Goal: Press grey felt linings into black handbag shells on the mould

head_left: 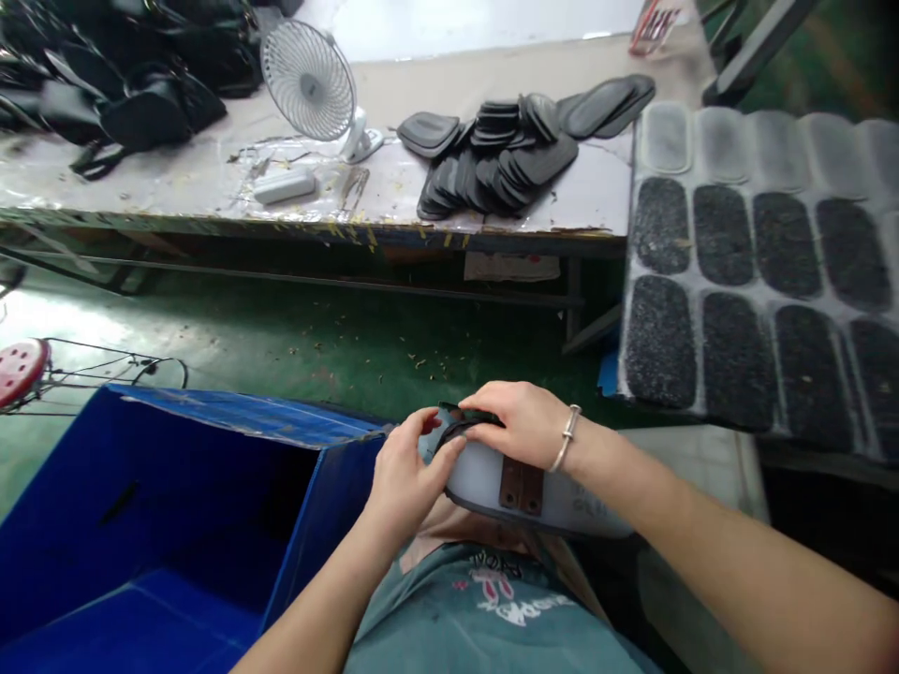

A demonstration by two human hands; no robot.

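Fingers of your left hand point(404, 477) and right hand point(523, 426) are closed on the black piece point(449, 423) at the 9 o'clock end of the white form point(484, 482) on your lap, so pulling hard could slip it into the blue bin point(140, 505).

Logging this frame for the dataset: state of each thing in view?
left hand: gripping the black piece
right hand: pressing on the black piece
black piece: on white form's end
white form: on the lap
blue bin: open
fan: upright on bench
black pads: piled loosely
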